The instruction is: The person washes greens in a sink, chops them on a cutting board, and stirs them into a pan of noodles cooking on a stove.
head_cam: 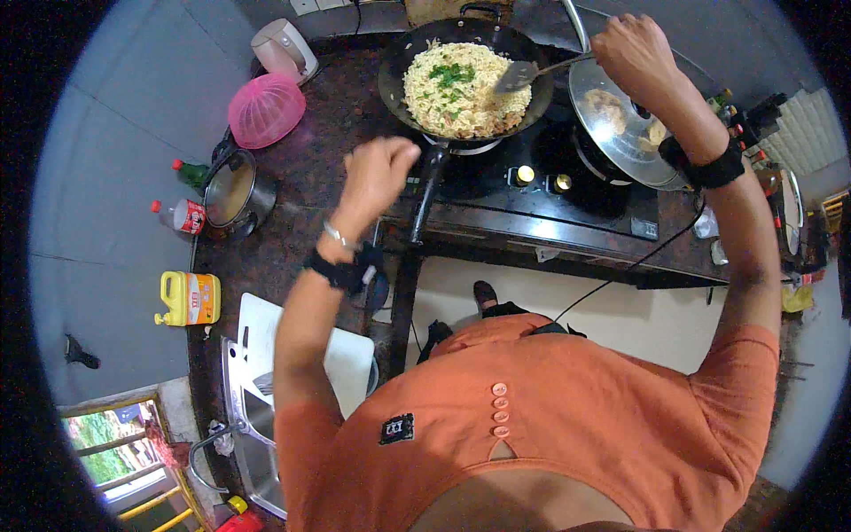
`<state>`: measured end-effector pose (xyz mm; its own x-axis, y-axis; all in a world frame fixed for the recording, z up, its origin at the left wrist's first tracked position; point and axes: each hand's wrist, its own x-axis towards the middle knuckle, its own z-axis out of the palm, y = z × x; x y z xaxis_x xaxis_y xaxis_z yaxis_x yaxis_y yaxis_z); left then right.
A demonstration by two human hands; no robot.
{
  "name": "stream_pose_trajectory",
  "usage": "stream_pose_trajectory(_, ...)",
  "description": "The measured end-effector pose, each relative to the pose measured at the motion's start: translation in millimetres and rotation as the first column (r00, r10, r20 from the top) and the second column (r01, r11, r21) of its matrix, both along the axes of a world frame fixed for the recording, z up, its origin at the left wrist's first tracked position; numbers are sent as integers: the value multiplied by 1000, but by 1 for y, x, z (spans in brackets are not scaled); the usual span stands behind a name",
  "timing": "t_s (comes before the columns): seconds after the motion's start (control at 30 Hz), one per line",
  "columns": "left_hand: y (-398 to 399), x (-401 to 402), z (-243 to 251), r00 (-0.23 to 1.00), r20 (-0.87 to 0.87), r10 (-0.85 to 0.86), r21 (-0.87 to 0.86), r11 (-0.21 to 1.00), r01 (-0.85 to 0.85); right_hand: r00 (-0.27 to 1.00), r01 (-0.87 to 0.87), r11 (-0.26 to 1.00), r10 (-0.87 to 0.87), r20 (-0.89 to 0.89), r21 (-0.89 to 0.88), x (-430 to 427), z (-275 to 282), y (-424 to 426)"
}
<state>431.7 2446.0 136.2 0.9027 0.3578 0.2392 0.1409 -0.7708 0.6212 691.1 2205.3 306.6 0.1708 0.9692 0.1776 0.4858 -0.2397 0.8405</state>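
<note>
A black wok (392, 86) sits on the left burner, filled with noodles (432, 100) that have chopped green herbs (452, 74) on top and browned bits at the lower right. My right hand (631, 53) is closed around the handle of a spatula (517, 77), whose blade rests at the right side of the noodles. My left hand (380, 169) hangs slightly blurred near the wok's long handle (429, 193), apart from it; whether it holds anything is unclear. Right of the wok, a glass-lidded pan (621, 149) with food inside stands below my right forearm.
At the left stand a pink mesh cover (267, 111), a pot of liquid (233, 193), bottles (189, 216) and a yellow jug (189, 298). A white cutting board (349, 362) lies beside the sink (259, 465). Stove knobs (525, 175) face me. More bottles stand at the right. A cable crosses below.
</note>
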Motion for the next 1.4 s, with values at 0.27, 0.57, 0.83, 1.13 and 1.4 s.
stream_pose_trajectory(0.27,-59,-44,-31,977,-146,152,-298,936,-190,991,131,981,-129,24,-143,30,-16,58)
stream_pose_trajectory(0.57,-61,-39,-46,972,-60,229,-366,900,-235,783,286,956,-199,-589,58,133,-126,79)
stream_pose_trajectory(0.83,-59,-36,-39,980,-54,194,-398,896,-199,939,-272,935,310,-150,229,70,-102,71)
stream_pose_trajectory(1.13,-57,-36,-62,990,3,142,-438,890,-127,920,-373,927,376,115,-43,-50,-24,26)
stream_pose_trajectory(1.4,-91,-30,-67,983,51,178,-415,899,-142,906,-184,913,301,298,-363,-131,-78,45)
